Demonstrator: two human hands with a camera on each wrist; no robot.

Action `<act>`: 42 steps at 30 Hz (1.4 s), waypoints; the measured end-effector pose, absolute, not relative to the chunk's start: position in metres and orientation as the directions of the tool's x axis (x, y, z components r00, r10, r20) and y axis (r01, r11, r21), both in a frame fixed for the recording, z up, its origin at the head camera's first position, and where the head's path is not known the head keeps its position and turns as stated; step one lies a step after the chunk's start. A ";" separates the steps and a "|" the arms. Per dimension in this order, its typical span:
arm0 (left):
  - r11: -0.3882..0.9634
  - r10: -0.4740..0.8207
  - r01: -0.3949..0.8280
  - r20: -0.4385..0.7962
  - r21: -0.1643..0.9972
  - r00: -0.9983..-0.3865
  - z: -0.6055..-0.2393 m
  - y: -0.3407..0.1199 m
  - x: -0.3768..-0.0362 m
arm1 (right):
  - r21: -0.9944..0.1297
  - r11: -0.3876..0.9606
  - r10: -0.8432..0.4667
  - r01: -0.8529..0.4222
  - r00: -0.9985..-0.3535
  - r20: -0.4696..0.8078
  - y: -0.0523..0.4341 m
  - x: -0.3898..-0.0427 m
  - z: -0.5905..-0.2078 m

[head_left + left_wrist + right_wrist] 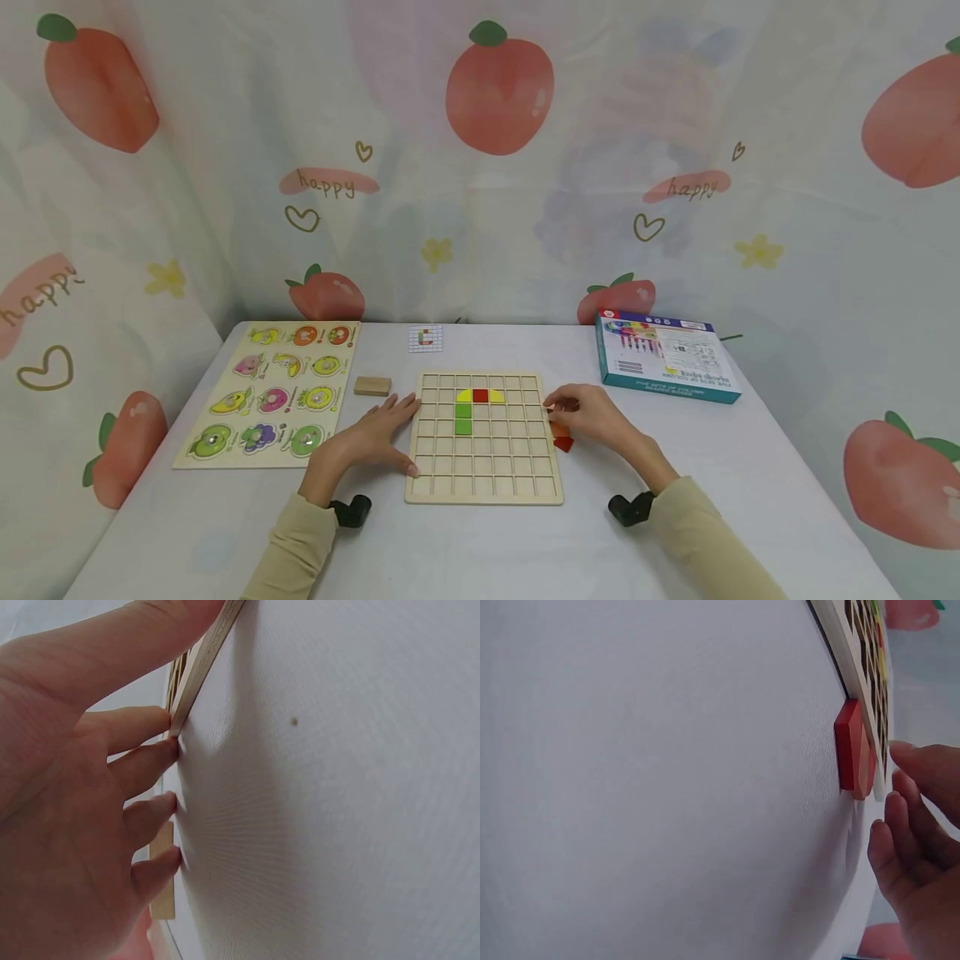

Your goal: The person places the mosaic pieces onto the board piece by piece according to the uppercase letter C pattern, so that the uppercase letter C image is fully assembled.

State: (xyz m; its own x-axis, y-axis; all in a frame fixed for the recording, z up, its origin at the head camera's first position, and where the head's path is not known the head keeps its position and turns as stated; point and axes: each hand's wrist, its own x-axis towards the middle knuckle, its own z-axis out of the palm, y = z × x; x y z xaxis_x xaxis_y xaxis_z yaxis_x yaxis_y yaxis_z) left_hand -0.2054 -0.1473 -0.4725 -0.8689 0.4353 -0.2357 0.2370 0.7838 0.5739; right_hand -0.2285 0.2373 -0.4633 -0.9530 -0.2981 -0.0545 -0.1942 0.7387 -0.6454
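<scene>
A wooden grid board (483,497) lies flat on the table. Along one upper row sit a red square (480,396) and two rounded yellow pieces (496,397), one either side of it. Below the left yellow piece are two green squares (463,426). My left hand (367,439) has its fingers spread, thumb and fingertips touching the board's left edge. Over at the right edge, my right hand (596,412) hovers with bent fingers above red and orange pieces (847,750). Whether its thumb and index finger pinch a piece is hidden.
A small wooden block (372,386) lies left of the board. Further left is a fruit puzzle board (281,400). A pattern card (425,338) lies behind the grid, and a boxed set (667,354) sits at the back right.
</scene>
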 end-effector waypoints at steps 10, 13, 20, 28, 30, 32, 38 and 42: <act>0.780 0.435 0.238 -0.229 0.578 -0.871 -0.473 -0.147 -0.205 | -0.626 0.760 -0.285 -0.171 -0.955 -0.084 0.244 -0.231 -0.466; 0.784 0.439 0.238 -0.241 0.574 -0.866 -0.466 -0.146 -0.203 | -0.623 0.765 -0.284 -0.162 -0.954 -0.100 0.245 -0.232 -0.465; 0.780 0.437 0.231 -0.242 0.581 -0.866 -0.463 -0.145 -0.203 | -0.620 0.770 -0.290 -0.153 -0.948 -0.127 0.246 -0.233 -0.464; 0.770 0.450 0.241 -0.236 0.590 -0.861 -0.464 -0.145 -0.204 | -0.643 0.755 -0.280 -0.125 -0.949 -0.144 0.244 -0.233 -0.463; 0.770 0.452 0.242 -0.238 0.590 -0.860 -0.464 -0.145 -0.204 | -0.650 0.750 -0.278 -0.123 -0.950 -0.141 0.244 -0.233 -0.464; 0.772 0.456 0.249 -0.237 0.585 -0.858 -0.464 -0.145 -0.204 | -0.655 0.744 -0.285 -0.133 -0.950 -0.130 0.243 -0.232 -0.464; 0.779 0.465 0.270 -0.231 0.566 -0.854 -0.464 -0.146 -0.204 | -0.671 0.724 -0.295 -0.159 -0.951 -0.092 0.242 -0.229 -0.466; 0.778 0.461 0.263 -0.234 0.571 -0.856 -0.465 -0.147 -0.204 | -0.673 0.725 -0.278 -0.148 -0.957 -0.089 0.240 -0.227 -0.465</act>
State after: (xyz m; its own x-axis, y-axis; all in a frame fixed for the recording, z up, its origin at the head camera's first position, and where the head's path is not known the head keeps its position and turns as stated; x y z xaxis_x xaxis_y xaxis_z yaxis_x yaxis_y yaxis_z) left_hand -0.2040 -0.1472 -0.4648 -0.8559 0.4613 -0.2340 0.2631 0.7778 0.5709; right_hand -0.2274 0.2403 -0.4651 -0.9566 -0.2777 -0.0887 -0.1480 0.7246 -0.6731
